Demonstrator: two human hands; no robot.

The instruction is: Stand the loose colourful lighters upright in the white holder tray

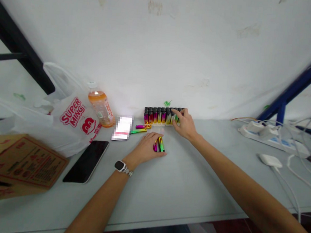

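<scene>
Rows of shiny gradient-coloured lighters [159,117] with black tops stand upright in a pale tray [158,124] against the wall. My right hand [185,125] is at the right end of the rows, thumb and fingers pinched on a green lighter [177,119] there; its fingers partly hide the lighters behind. Nearer to me, my left hand [149,147] rests on the table, curled around several loose lighters [159,145] in pink, yellow and green. Beyond that hand lie a green-yellow lighter [138,131] and a pink-gold lighter [143,127] on their sides.
On the left are a cardboard box [27,167], a white plastic bag [71,124], an orange drink bottle [101,107], a black phone [87,161] and a blurred white packet [122,128]. A power strip [277,140], white charger [270,160] and cables lie right.
</scene>
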